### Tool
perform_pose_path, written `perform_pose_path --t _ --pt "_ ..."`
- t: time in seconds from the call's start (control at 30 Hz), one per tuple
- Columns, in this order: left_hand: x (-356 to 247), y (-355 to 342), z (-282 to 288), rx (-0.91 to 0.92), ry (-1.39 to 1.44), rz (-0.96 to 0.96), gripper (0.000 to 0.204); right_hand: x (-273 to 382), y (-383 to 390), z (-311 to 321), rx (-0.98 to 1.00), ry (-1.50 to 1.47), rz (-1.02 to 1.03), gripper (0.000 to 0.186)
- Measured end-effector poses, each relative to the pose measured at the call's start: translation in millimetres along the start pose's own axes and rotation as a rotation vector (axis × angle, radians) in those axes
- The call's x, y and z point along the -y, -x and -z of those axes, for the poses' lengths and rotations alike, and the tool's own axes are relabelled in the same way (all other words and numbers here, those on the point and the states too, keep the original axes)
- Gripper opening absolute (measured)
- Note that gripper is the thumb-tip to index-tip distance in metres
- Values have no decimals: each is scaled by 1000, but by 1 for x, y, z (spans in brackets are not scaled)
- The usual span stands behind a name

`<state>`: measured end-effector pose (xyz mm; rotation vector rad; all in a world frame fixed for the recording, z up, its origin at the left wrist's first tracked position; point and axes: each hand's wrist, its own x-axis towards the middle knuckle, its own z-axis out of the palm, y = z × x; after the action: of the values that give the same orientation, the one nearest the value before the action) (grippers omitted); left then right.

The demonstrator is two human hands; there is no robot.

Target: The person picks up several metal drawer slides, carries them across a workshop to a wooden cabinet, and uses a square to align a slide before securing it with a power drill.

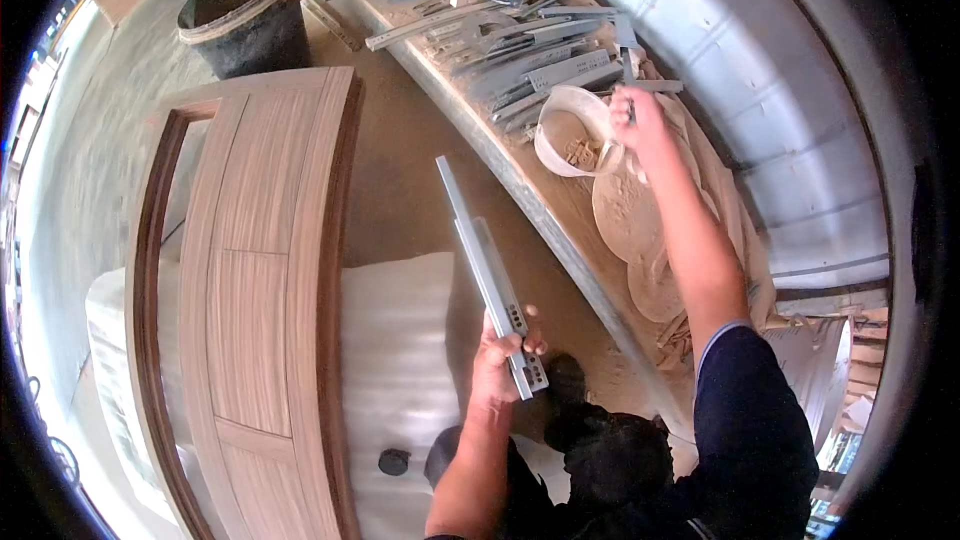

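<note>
A metal drawer slide, with a row of holes at its near end, is held at a slant in my left hand, its far end pointing up and away. My right arm stretches to the cluttered bench. Beside a white plastic tub with loose small pieces inside, my right hand has its fingers closed around a dark, slim thing that I cannot make out. Metal slides and strips lie piled just beyond that hand.
A wooden panelled piece with a framed opening lies along the left on white wrapping. A black bucket stands beyond it. The long bench with cloth and dusty scraps runs diagonally right, beside a pale wall.
</note>
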<state>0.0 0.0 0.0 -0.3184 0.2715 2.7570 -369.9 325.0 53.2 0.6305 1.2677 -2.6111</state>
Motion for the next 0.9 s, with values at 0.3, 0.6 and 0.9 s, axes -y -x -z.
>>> perform_pose_path --t 0.3,0.6,0.9 --pt "-37 13 -34 35 -217 48 71 -78 260 -9 -76 408 87 13" --pt "-49 9 -30 107 -117 -75 66 -109 354 20 22 1013 -34 14" --pt "-49 10 -24 124 -64 -67 65 -54 378 67 121 1443 61 26"
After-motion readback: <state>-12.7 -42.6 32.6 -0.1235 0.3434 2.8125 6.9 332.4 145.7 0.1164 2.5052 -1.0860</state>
